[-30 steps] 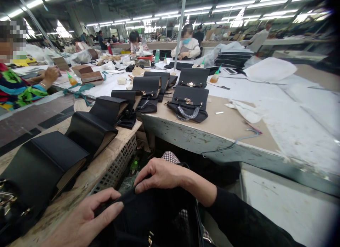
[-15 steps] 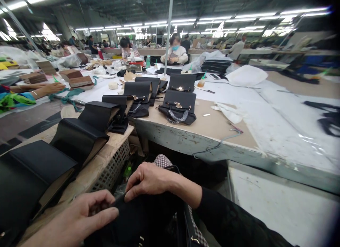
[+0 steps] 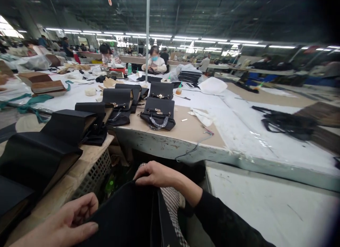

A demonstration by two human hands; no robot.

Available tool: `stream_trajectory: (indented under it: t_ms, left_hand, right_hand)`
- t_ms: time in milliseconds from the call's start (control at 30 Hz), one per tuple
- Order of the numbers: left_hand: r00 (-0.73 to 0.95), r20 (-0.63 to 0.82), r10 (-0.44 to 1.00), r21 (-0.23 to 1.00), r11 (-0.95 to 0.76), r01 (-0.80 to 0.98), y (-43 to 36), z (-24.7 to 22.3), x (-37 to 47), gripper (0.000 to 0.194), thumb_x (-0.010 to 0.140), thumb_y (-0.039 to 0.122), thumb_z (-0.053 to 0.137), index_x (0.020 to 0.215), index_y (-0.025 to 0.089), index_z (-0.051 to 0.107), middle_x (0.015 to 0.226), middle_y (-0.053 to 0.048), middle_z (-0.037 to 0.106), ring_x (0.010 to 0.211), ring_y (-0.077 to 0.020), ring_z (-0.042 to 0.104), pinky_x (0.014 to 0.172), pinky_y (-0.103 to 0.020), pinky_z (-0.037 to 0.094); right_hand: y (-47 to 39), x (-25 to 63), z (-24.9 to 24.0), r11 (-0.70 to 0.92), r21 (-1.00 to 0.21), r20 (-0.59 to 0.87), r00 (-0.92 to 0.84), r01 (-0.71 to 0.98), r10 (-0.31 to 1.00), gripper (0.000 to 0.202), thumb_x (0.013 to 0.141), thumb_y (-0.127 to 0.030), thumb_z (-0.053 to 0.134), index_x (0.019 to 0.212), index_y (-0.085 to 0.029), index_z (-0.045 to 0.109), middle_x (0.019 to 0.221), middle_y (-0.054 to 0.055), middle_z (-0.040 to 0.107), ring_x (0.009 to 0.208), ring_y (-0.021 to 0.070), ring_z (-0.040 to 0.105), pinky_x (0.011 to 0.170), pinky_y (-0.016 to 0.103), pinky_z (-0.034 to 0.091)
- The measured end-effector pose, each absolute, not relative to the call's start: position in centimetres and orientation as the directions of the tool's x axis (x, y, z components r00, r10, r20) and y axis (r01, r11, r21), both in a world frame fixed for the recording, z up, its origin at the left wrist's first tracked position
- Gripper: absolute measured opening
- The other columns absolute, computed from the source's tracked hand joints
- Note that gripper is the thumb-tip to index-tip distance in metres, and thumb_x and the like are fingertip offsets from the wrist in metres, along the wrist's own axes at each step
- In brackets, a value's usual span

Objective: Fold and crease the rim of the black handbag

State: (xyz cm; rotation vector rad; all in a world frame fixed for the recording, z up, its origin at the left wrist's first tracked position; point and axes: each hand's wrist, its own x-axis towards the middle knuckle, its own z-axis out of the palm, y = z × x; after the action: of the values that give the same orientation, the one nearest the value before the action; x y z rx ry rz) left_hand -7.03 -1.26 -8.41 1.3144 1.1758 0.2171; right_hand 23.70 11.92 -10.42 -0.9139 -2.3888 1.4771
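A black handbag point(image 3: 124, 211) lies low in front of me, its mouth facing up and its dark inside showing. My right hand point(image 3: 156, 174) pinches the far part of its rim between thumb and fingers. At the near left side of the rim is my left hand point(image 3: 73, 218), with fingers curled outside and the thumb laid over the inner side. The handbag's lower part runs out of the picture. Checked cloth point(image 3: 171, 204) shows beside and beneath it.
Black bags with flaps point(image 3: 60, 125) stand in a row on the board at left. Two more bags point(image 3: 159, 112) with gold clasps sit on the table point(image 3: 170, 142). A plastic crate point(image 3: 92, 174) is under the board. Co-workers point(image 3: 154, 61) sit across the table.
The view has swung to the right, so the tables and bags appear further left. The handbag's mouth now shows wider between my hands. Both hands stay at its rim.
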Motion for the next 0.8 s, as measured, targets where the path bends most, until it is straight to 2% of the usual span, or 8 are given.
stream_trajectory:
  t_ms: [233,367,467,533,600,633,733,800]
  left_hand:
    - [0.421,-0.489,0.764,0.813,0.224,0.537,3.1,-5.1,-1.1,0.032,0.088,0.045,0.065,0.111,0.023,0.061,0.105,-0.002,0.068,0.100,-0.0239,0.060,0.085,-0.031,0.047]
    - [0.508,-0.400,0.763,0.866,0.134,0.481,5.3,-6.7,1.6,0.026,0.089,0.042,0.063,0.104,0.021,0.066,0.099,-0.001,0.071,0.094,-0.0230,0.062,0.081,-0.030,0.046]
    - [0.516,-0.371,0.772,0.859,0.074,0.507,6.2,-8.3,2.0,0.021,0.090,0.038,0.062,0.094,0.019,0.068,0.087,0.001,0.069,0.084,-0.0203,0.060,0.075,-0.028,0.045]
    - [0.526,-0.370,0.766,0.859,0.067,0.507,6.5,-8.8,1.8,0.018,0.090,0.035,0.061,0.092,0.018,0.067,0.086,0.001,0.068,0.082,-0.0195,0.059,0.072,-0.028,0.045]
    - [0.532,-0.396,0.749,0.863,0.106,0.494,6.6,-8.8,1.5,0.016,0.088,0.033,0.063,0.093,0.018,0.066,0.087,0.001,0.068,0.082,-0.0197,0.060,0.071,-0.027,0.046]
    - [0.534,-0.411,0.739,0.865,0.131,0.485,6.6,-8.6,1.4,0.016,0.086,0.032,0.065,0.095,0.018,0.065,0.088,0.001,0.068,0.083,-0.0202,0.061,0.072,-0.027,0.047]
    - [0.571,-0.483,0.664,0.864,0.257,0.432,6.6,-7.9,1.6,0.026,0.081,0.029,0.069,0.105,0.020,0.063,0.099,0.000,0.071,0.096,-0.0240,0.065,0.082,-0.030,0.052]
    - [0.607,-0.526,0.595,0.850,0.362,0.382,6.6,-7.7,2.1,0.035,0.080,0.027,0.070,0.114,0.021,0.062,0.108,-0.001,0.072,0.107,-0.0262,0.065,0.091,-0.033,0.052]
  right_hand:
    - [10.5,23.9,-10.2,0.277,-0.880,-0.135,-0.762,0.386,0.634,0.026,0.088,-0.038,0.069,0.105,-0.022,0.078,0.096,0.000,0.077,0.091,0.0187,0.068,0.080,0.024,0.048]
    - [10.1,24.8,-10.3,0.254,-0.890,-0.132,-0.747,0.379,0.652,0.025,0.088,-0.037,0.068,0.105,-0.021,0.078,0.094,0.000,0.076,0.088,0.0183,0.067,0.079,0.025,0.049]
    - [9.0,25.8,-9.1,0.193,-0.902,-0.162,-0.716,0.387,0.679,0.035,0.086,-0.037,0.070,0.117,-0.021,0.073,0.108,0.003,0.074,0.099,0.0216,0.067,0.089,0.029,0.050]
    - [7.3,26.9,-7.4,0.169,-0.893,-0.173,-0.665,0.417,0.726,0.066,0.079,-0.038,0.077,0.139,-0.021,0.057,0.133,0.009,0.065,0.119,0.0270,0.061,0.103,0.036,0.047]
    - [4.8,28.0,-5.8,0.147,-0.879,-0.181,-0.601,0.454,0.778,0.100,0.072,-0.039,0.083,0.156,-0.020,0.032,0.157,0.015,0.041,0.139,0.0324,0.044,0.116,0.044,0.036]
    - [3.3,28.6,-5.4,0.126,-0.879,-0.187,-0.575,0.460,0.797,0.105,0.074,-0.040,0.081,0.159,-0.021,0.023,0.163,0.015,0.030,0.145,0.0335,0.035,0.120,0.047,0.030]
    - [-1.7,29.4,-6.8,0.114,-0.906,-0.168,-0.595,0.407,0.786,0.107,0.078,-0.049,0.079,0.161,-0.024,0.015,0.168,0.011,0.007,0.153,0.0372,0.014,0.125,0.054,0.017]
    - [-4.6,29.5,-9.4,0.096,-0.903,-0.163,-0.540,0.419,0.826,0.079,0.090,-0.046,0.066,0.157,-0.040,0.023,0.168,-0.001,0.009,0.153,0.0348,0.014,0.125,0.054,0.019]
